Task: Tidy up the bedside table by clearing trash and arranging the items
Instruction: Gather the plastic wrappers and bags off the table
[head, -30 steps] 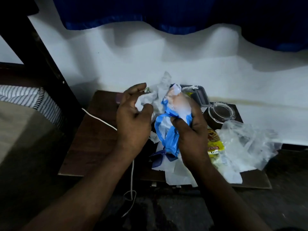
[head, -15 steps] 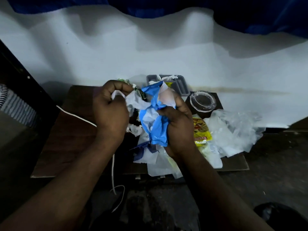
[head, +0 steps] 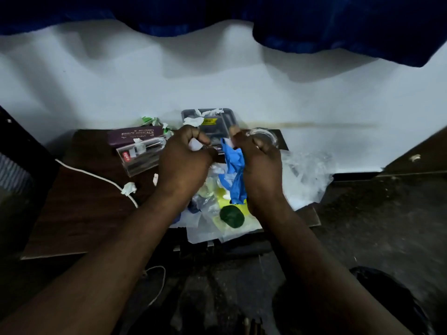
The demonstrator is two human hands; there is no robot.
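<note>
Dim bedroom corner: cluttered wooden bedside table point(head: 79, 189), striped bedding point(head: 13, 174) beside it, blue curtain point(head: 338, 25) above.

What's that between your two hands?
In the head view, a blue plastic wrapper, gripped by the right hand; the left hand holds crumpled white paper.

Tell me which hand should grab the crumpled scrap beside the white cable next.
Probably the left hand: the scrap lies on its side, by the cable; the right hand grips the blue wrapper farther off.
</note>
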